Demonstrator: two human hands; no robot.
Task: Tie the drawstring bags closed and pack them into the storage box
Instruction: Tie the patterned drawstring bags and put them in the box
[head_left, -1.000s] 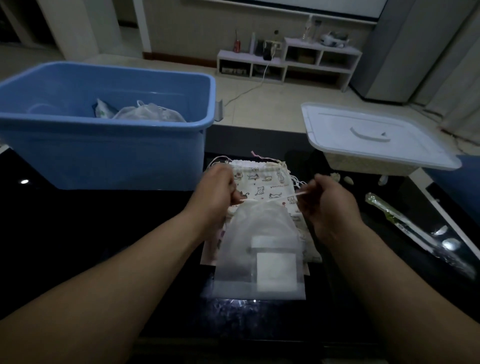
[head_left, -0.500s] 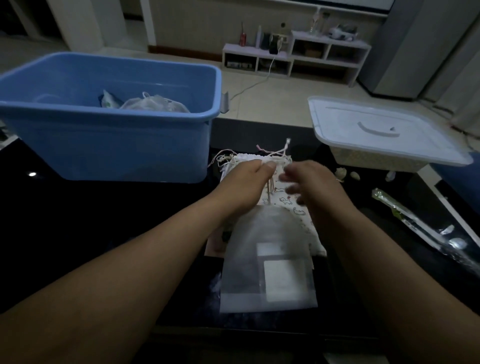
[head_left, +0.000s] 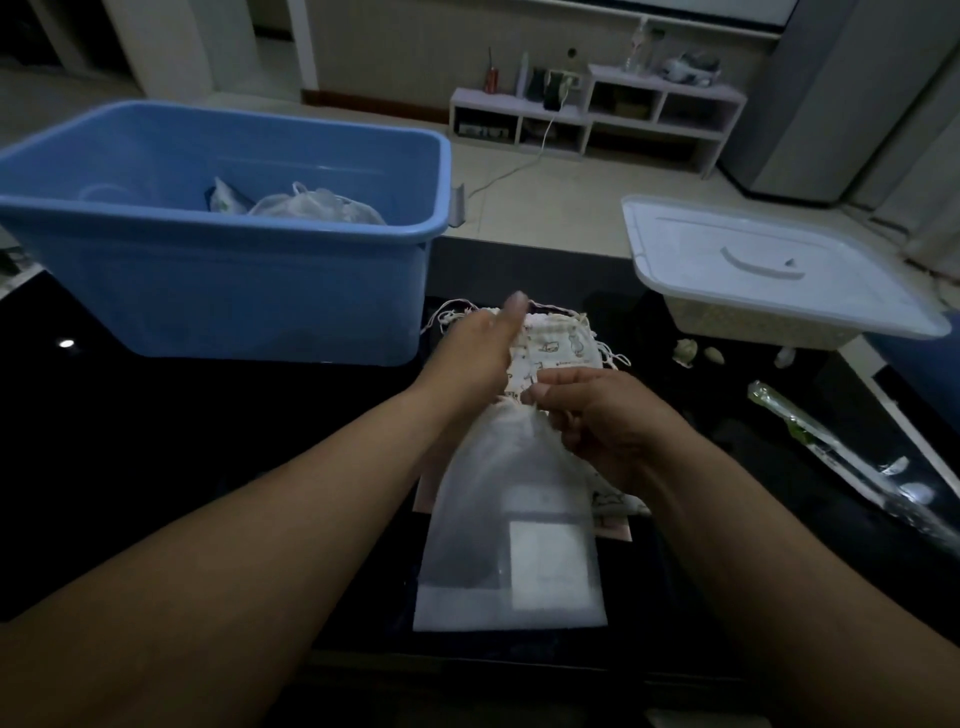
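- Two hands meet at the white bag (head_left: 509, 519) neck: right hand (head_left: 608, 431) pinches it; left hand (head_left: 478, 353) grip hidden.
- Slack tying could reopen it before the ten-o'clock storage box (head_left: 234, 291).

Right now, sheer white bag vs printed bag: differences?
The sheer white bag is plain and see-through; the printed bag is opaque, patterned. The sheer white bag lies on top, neck bunched in the right hand; the printed bag lies underneath. Both are drawstring bags on the dark table.

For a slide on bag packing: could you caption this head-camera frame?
Right hand pinches the gathered neck of a sheer white bag, left hand alongside; blue storage box behind.
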